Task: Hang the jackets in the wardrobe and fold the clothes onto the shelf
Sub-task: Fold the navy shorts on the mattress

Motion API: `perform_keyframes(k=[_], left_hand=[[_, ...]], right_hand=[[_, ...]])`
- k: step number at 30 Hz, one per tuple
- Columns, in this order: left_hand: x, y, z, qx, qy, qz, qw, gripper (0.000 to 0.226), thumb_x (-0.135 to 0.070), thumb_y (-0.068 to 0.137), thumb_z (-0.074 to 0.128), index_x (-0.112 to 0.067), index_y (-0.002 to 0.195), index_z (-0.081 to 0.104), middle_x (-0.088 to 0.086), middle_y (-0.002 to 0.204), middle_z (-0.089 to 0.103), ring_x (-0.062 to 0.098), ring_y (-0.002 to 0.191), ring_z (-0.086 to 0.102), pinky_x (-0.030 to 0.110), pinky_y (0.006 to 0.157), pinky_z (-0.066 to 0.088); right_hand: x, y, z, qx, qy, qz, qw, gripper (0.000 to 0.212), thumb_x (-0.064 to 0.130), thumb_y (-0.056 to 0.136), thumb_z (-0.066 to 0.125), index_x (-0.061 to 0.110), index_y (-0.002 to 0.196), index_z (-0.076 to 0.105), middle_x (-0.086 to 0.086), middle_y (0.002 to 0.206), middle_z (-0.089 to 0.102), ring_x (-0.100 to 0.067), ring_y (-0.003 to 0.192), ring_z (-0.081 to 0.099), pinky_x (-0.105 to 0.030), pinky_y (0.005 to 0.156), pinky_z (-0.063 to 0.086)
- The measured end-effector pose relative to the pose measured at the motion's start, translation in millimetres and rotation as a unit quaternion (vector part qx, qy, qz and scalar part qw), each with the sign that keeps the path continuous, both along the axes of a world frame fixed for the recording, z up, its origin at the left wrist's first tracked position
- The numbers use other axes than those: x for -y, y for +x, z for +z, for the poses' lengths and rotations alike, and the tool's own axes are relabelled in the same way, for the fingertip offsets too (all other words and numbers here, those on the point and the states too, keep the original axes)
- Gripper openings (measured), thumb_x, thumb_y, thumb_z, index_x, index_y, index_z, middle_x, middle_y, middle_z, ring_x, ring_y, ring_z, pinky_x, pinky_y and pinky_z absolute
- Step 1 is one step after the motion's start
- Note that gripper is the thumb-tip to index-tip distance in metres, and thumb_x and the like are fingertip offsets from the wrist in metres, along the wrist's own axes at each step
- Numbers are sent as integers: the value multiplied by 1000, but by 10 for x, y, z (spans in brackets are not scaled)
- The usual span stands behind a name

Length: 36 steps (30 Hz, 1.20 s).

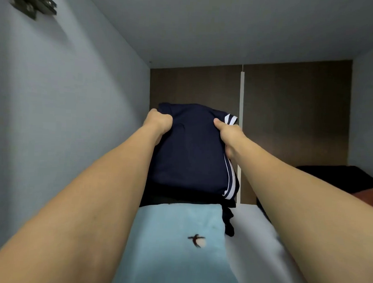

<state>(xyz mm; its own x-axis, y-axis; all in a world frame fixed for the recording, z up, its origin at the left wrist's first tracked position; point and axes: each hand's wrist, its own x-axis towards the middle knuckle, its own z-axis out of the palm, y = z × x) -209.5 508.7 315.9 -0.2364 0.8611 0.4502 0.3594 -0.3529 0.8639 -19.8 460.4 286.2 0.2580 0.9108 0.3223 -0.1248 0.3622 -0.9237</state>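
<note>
We saw both bare arms stretched forward into a wardrobe compartment, grey side wall (71, 106) on the left, grey ceiling panel (218, 29) overhead, brown back panel (295, 116) behind. The left hand (158, 122) had its fingers curled into the upper left corner of a folded navy garment (191, 154), bunching the cloth. The right hand (228, 132) gripped the garment's upper right edge, thumb on top, fingers hidden behind the fabric. The garment had white stripes (229, 181) along its right side and at the top right corner, and it was held tilted up, lower end touching a dark pile of clothes (157, 199) at the back of the shelf (251, 240). We could not tell whether the navy piece fully rested on that pile or was partly lifted. A dark strip of fabric (229, 222) hung down off the pile's right front onto the white shelf surface. In front of the pile lay a folded light blue garment (172, 258) with a small dark bird emblem (196, 240), just beside the left wall. A thin white vertical strip (240, 133) ran up the back panel behind the right hand. A metal hinge (33, 1) sat at top left. Far right on the shelf, a black item (338, 178) and something reddish (369, 196), too cropped to identify.
</note>
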Motion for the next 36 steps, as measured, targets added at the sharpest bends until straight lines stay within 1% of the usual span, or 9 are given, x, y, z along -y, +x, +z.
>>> perform_keyframes(k=[3,7,11,16,21,24,27,32,36], left_hand=[[-264,-7,-145,-8,-38,9,999,63,-10,94,52,-4,152,28,15,145,45,34,125,51,35,98,46],[-537,-11,-532,-71,-108,-16,991,42,-7,97,51,4,137,49,21,139,54,35,127,54,37,97,48],[-754,-58,-1120,-163,-218,-11,962,45,-14,101,52,4,141,45,21,146,47,35,132,48,42,109,41],[-892,-90,-1387,-230,-278,8,932,61,-40,106,40,1,150,31,17,157,33,34,140,37,41,116,30],[-904,-28,-1380,-263,-275,34,924,62,-43,107,30,-1,153,24,16,161,25,32,146,27,39,120,20],[-822,-41,-1329,-280,-240,82,926,58,-41,105,35,-2,148,36,17,153,39,35,137,41,41,112,33],[-614,6,-1185,-391,-140,182,891,50,-39,101,37,-8,140,41,16,141,47,36,126,48,44,99,40],[-239,327,-908,-532,43,96,840,50,-40,103,36,-12,144,36,14,145,43,34,131,42,45,106,35],[81,631,-894,-546,128,61,826,54,-40,102,39,-13,148,34,11,151,40,31,138,37,44,117,25]], right_hand=[[-332,-35,-135,16,-24,-26,999,45,34,93,65,11,129,50,-4,109,62,-23,99,63,-36,88,54],[-763,-17,-473,124,-86,-97,984,54,35,95,60,10,139,43,-11,134,55,-31,118,55,-41,105,44],[-1067,2,-950,289,-204,-130,926,65,40,97,54,4,145,29,-15,141,48,-35,125,50,-39,102,39],[-1288,58,-1100,474,-211,-105,848,53,37,107,24,13,154,21,-11,158,23,-33,141,31,-41,112,30],[-1293,90,-1162,422,-210,-95,877,55,42,106,25,12,151,28,-10,157,27,-32,138,35,-38,110,29],[-1194,120,-1103,313,-207,-97,922,55,47,103,35,12,145,39,-9,152,38,-30,132,44,-35,105,33],[-982,211,-977,290,-197,-122,928,55,41,101,41,6,144,40,-13,143,49,-32,124,52,-34,101,39],[-410,462,-698,420,-88,-196,881,54,36,101,47,4,144,36,-17,142,46,-34,125,50,-35,90,42],[98,757,-534,522,-7,-254,814,55,36,100,49,10,146,35,-13,145,43,-31,126,48,-35,93,43]])
